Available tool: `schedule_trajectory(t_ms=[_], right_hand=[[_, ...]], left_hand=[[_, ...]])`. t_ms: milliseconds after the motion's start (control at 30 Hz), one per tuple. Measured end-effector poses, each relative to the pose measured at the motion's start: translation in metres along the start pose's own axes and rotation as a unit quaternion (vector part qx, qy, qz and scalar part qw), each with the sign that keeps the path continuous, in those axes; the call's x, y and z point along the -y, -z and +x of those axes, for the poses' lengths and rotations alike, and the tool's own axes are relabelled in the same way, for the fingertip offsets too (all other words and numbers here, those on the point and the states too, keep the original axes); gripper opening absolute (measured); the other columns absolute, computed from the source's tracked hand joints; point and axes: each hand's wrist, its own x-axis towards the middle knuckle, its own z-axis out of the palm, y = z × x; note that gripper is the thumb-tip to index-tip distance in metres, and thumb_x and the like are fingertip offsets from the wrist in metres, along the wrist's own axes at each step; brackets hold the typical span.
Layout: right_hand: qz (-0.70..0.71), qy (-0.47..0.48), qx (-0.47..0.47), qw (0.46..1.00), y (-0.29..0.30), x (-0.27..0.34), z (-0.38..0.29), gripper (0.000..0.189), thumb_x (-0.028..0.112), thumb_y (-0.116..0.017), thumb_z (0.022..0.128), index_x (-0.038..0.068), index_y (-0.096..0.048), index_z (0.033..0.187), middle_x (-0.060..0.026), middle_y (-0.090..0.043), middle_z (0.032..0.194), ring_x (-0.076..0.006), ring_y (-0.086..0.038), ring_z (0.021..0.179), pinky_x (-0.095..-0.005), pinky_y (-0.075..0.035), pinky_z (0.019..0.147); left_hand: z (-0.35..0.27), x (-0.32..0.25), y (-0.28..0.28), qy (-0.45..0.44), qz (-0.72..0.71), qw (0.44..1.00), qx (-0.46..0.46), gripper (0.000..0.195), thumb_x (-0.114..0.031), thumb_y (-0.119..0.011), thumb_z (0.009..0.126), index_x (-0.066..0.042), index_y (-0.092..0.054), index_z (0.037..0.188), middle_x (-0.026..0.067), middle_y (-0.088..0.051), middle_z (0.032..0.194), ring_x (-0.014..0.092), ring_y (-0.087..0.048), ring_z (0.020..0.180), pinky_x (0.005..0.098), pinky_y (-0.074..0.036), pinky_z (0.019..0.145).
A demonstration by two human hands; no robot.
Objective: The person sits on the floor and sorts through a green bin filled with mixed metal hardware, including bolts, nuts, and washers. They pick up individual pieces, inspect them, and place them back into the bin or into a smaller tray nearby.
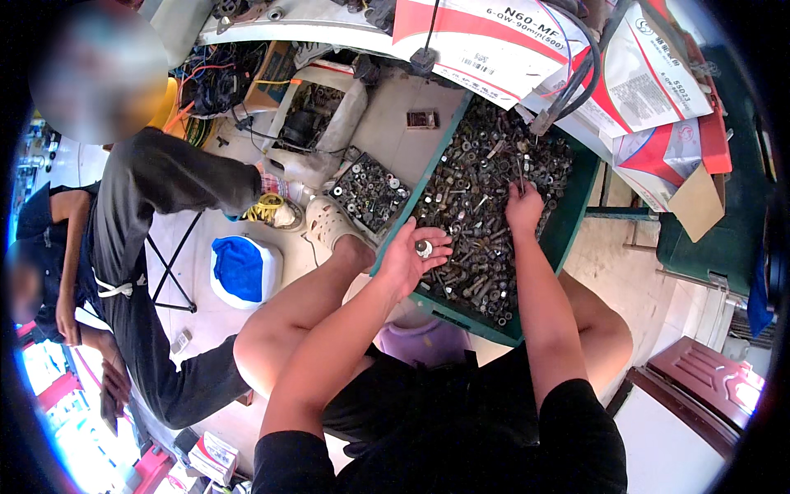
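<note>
A green drawer-like tray (pixel 442 318) full of loose bolts, nuts and screws (pixel 475 216) stands before me, between my knees. My left hand (pixel 409 253) is over its left edge, palm up with the fingers spread. On its fingers lie small metal parts (pixel 423 248), one dark and round, one pale and shiny like a washer or nut. Deeper over the tray, my right hand (pixel 524 209) grips a thin metal rod (pixel 520 168) that points away from me among the fasteners. Its kind is too small to tell.
A small tray of washers and nuts (pixel 369 188) sits left of the green one. Battery cartons (pixel 654 68) and a black cable (pixel 595 68) overhang the far right. A seated person's leg (pixel 179 179) and a white bin with blue lining (pixel 241 272) are at left.
</note>
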Motion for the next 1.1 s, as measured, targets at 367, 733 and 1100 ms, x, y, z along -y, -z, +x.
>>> schedule_trajectory(t_ms=[367, 733, 1100], right_hand=[[0.283, 0.04, 0.111, 0.952, 0.057, 0.115, -0.112, 0.019, 0.015, -0.063, 0.093, -0.002, -0.066, 0.101, -0.0045, -0.067, 0.084, -0.01, -0.058, 0.076, -0.0254, -0.047, 0.073], [0.3, 0.217, 0.348, 0.861, 0.078, 0.299, -0.201, 0.009, 0.009, -0.069, 0.085, 0.002, -0.066, 0.089, 0.0081, -0.041, 0.062, -0.0013, -0.033, 0.056, -0.0209, -0.028, 0.049], [0.247, 0.448, 0.376, 0.773, 0.059, 0.4, -0.291, 0.023, 0.012, -0.068, 0.084, 0.0, -0.067, 0.104, -0.0097, -0.061, 0.062, -0.0103, -0.055, 0.053, -0.0316, -0.044, 0.051]], left_hand=[[-0.001, 0.01, 0.007, -0.017, 0.028, 0.999, 0.009, 0.041, -0.038, -0.042, 0.1, -0.003, -0.059, 0.087, 0.0112, -0.061, 0.078, 0.012, -0.036, 0.043, 0.0266, -0.029, 0.041], [0.002, 0.011, 0.001, -0.122, -0.003, 0.992, 0.014, 0.028, -0.028, -0.049, 0.093, -0.01, -0.051, 0.071, 0.0013, -0.041, 0.053, 0.014, -0.033, 0.038, 0.0309, -0.021, 0.036], [-0.01, -0.012, 0.002, -0.174, -0.071, 0.982, -0.005, 0.017, -0.021, -0.05, 0.094, -0.008, -0.053, 0.084, -0.0006, -0.041, 0.054, 0.009, -0.033, 0.038, 0.0266, -0.022, 0.033]])
